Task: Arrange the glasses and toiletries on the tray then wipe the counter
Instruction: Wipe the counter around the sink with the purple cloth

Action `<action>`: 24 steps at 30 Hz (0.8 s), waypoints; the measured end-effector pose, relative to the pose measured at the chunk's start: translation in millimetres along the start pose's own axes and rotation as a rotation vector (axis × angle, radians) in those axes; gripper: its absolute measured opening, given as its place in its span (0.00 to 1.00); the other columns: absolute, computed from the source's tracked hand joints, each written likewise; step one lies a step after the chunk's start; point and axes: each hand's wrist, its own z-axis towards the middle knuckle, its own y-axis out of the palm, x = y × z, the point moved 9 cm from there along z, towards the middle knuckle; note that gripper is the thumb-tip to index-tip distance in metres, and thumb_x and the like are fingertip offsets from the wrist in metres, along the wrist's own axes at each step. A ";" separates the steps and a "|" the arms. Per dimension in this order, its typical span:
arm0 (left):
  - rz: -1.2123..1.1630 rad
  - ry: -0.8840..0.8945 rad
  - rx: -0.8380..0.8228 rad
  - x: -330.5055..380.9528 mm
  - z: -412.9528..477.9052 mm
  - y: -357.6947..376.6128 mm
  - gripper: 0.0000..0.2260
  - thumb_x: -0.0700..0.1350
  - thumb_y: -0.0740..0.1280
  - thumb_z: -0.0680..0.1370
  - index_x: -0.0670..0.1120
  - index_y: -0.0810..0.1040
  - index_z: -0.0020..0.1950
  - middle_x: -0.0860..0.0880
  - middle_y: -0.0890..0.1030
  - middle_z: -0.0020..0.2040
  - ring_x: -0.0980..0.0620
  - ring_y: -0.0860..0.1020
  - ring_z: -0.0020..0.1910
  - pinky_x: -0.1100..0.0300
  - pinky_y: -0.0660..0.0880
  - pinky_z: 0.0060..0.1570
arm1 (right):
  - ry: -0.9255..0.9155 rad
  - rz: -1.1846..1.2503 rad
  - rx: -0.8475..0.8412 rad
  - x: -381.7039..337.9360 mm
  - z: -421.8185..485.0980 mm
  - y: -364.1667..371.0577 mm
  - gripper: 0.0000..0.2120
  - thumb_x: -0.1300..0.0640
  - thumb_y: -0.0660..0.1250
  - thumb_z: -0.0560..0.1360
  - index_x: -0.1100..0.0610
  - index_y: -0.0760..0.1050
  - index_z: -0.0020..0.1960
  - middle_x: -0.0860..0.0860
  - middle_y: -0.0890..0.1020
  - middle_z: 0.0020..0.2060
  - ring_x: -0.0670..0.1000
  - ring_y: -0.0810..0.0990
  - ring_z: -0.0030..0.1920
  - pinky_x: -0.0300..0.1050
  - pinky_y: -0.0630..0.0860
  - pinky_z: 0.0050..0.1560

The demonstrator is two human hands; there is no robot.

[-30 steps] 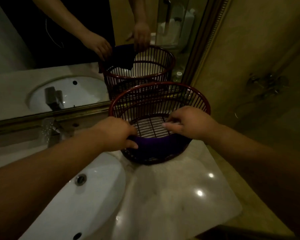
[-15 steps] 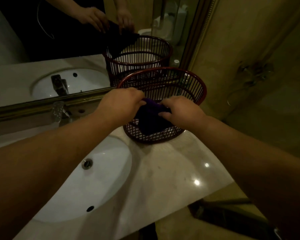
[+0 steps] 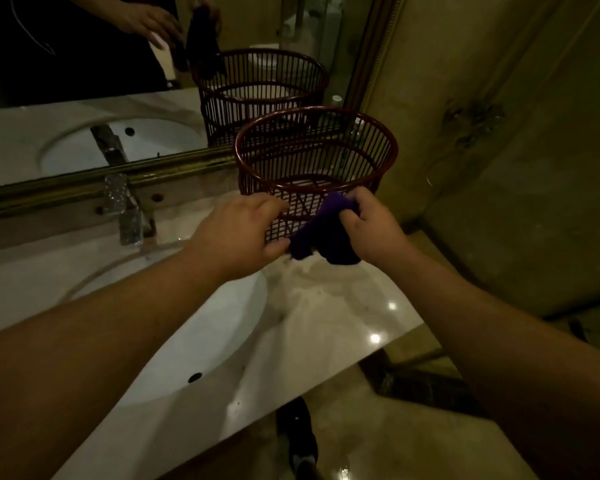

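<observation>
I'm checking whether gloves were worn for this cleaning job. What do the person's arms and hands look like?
The left forearm and right forearm are bare up to the frame edge, no sleeves showing. The left hand and right hand wear no gloves; no watch, bracelet or ring is visible in this dim light.

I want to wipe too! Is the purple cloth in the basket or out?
Out. The right hand grips the cloth bunched up outside the basket, in front of its near wall, above the counter.
</observation>
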 end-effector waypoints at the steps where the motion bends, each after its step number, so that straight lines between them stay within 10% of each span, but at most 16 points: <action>1: 0.000 -0.022 -0.030 -2.6 -11.0 8.4 0.31 0.67 0.61 0.74 0.55 0.66 0.74 0.49 0.73 0.70 0.46 0.73 0.65 0.46 0.75 0.59 | 0.034 -0.002 0.008 10.8 -8.2 1.3 0.04 0.54 0.61 0.81 0.49 0.71 0.55 0.48 0.80 0.47 0.51 0.80 0.48 0.56 0.79 0.49; 16: -0.067 -0.490 -0.325 -38.8 -225.4 177.0 0.49 0.83 0.52 0.67 0.59 0.50 0.81 0.50 0.50 0.82 0.43 0.54 0.79 0.37 0.54 0.74 | 0.176 -0.215 0.327 159.6 -52.5 -17.6 0.12 0.57 0.60 0.82 0.55 0.67 0.65 0.50 0.77 0.47 0.51 0.78 0.43 0.41 0.68 0.33; 24: -0.038 -0.534 -0.364 -9.5 -223.4 231.3 0.52 0.84 0.51 0.65 0.57 0.48 0.82 0.50 0.47 0.83 0.42 0.51 0.80 0.35 0.50 0.74 | 0.177 -0.396 0.017 225.6 -46.2 33.8 0.20 0.59 0.64 0.79 0.51 0.67 0.69 0.51 0.80 0.56 0.53 0.80 0.54 0.50 0.78 0.52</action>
